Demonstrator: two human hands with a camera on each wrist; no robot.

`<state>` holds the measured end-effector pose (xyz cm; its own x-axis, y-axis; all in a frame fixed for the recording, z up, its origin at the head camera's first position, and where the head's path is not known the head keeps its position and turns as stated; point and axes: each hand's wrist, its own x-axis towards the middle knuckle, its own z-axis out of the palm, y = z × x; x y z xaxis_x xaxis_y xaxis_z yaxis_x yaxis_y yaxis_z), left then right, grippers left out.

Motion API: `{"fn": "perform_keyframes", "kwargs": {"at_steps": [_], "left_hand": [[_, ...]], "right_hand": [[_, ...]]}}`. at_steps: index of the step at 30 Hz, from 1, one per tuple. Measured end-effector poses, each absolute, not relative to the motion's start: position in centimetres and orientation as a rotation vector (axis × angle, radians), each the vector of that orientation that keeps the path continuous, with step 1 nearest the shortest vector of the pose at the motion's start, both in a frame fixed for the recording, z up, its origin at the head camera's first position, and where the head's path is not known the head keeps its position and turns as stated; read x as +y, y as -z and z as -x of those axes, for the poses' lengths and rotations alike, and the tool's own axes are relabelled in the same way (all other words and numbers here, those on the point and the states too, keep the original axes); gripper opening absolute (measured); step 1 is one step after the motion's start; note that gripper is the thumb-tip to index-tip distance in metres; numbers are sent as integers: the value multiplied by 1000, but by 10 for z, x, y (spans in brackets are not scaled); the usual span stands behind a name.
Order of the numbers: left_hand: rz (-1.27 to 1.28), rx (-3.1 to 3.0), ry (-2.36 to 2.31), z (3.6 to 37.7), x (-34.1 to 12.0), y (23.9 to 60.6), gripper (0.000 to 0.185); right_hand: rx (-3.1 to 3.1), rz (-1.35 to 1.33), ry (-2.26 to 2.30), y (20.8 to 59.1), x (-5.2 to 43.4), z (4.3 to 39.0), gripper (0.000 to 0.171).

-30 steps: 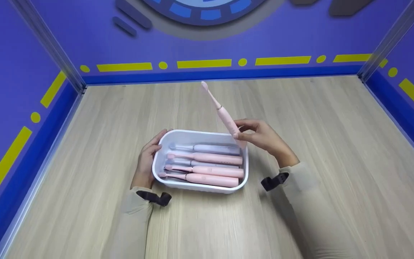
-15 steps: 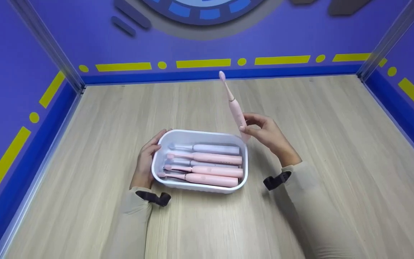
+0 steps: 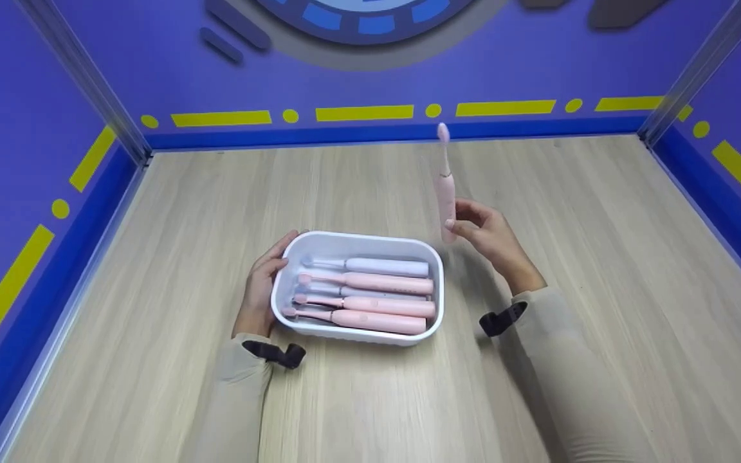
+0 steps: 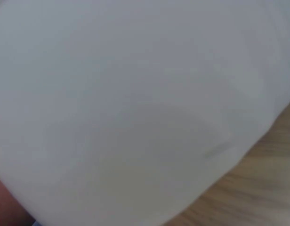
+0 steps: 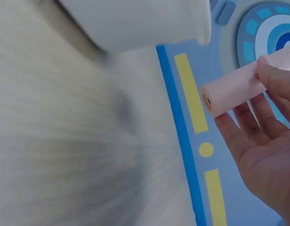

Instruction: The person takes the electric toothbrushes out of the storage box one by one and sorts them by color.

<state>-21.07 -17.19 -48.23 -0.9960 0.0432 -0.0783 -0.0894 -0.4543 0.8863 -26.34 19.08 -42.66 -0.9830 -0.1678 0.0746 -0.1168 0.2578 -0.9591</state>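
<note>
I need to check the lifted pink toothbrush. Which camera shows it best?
The head view: the whole pink toothbrush stands upright in the right hand. The right wrist view shows only its base end; the left wrist view shows none of it.

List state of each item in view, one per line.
pink electric toothbrush: lifted clear of the tray, near upright, brush head up, held at its lower end
right hand: grips that toothbrush
left hand: rests against the tray's left end
white tray: on the wooden table, open-topped
toothbrushes in tray: lying flat, heads to the left
</note>
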Motion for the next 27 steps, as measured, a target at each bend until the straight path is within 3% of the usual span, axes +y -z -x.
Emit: {"fn": "perform_keyframes", "kwargs": {"at_steps": [27], "left_hand": [[37, 1616, -2612, 211, -172, 483, 55]], "right_hand": [[2550, 239, 1784, 440, 199, 287, 42]]}}
